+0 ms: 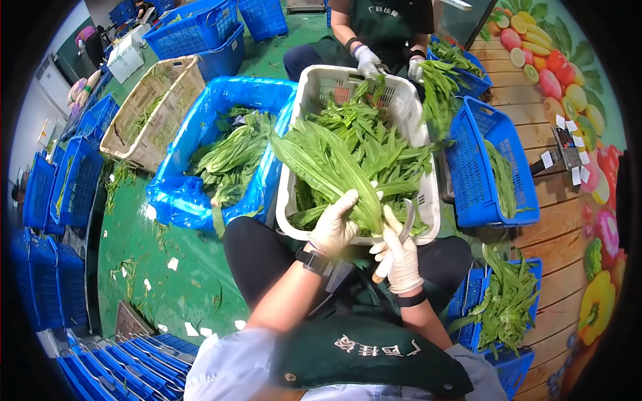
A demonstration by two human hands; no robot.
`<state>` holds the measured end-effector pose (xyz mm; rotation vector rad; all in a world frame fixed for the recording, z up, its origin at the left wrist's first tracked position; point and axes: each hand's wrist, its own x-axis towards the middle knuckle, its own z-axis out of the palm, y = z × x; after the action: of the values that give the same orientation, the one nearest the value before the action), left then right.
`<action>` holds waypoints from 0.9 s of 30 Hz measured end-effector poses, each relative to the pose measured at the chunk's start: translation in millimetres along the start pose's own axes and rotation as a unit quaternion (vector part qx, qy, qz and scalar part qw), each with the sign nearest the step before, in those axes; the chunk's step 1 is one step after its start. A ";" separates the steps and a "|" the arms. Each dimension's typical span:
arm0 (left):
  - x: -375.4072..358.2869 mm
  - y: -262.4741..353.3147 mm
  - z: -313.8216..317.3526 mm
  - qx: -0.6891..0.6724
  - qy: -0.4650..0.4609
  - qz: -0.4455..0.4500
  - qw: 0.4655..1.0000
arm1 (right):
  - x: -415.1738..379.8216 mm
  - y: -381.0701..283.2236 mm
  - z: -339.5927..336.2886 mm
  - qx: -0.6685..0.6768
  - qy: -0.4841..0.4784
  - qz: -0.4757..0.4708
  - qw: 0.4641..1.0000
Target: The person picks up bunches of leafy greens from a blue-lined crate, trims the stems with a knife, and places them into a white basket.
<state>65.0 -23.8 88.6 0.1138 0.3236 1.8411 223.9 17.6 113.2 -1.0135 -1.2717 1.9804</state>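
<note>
Between both gloved hands, a leafy green stalk [334,170] lies over the near rim of the white crate [428,200]. Fingers of the left hand [332,227] wrap its base. Just right of them, the right hand [399,257] grips a knife [396,244], blade touching the stalk's cut end. Beyond the fingertips, a co-worker's gloved hands [368,61] handle greens.

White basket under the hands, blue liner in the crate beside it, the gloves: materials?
White latticed basket: looks like rigid moulded plastic, matt, with a slotted grid in its walls. Blue crinkled liner: thin glossy plastic film, judging by creases and highlights. Pale gloves on left hand and right hand: thin and close-fitting, probably latex or similar; the right hand also holds a knife with a shiny, probably metal blade.
</note>
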 end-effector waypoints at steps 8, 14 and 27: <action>-12.1 3.6 -2.8 0.049 -0.059 0.001 0.997 | 5.4 8.5 -0.9 -0.016 -0.041 0.023 0.999; -32.0 36.8 12.5 0.111 0.021 -0.041 0.993 | 19.5 -18.2 -36.0 -0.009 -0.174 0.041 0.984; -62.0 76.1 -2.0 0.436 -0.074 -0.234 0.866 | 56.5 -139.0 -30.2 -0.177 -0.256 0.008 0.950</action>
<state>12.2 -102.9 113.3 0.7315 0.9702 1.0795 226.6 130.0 217.0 -0.6740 -1.9571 2.1563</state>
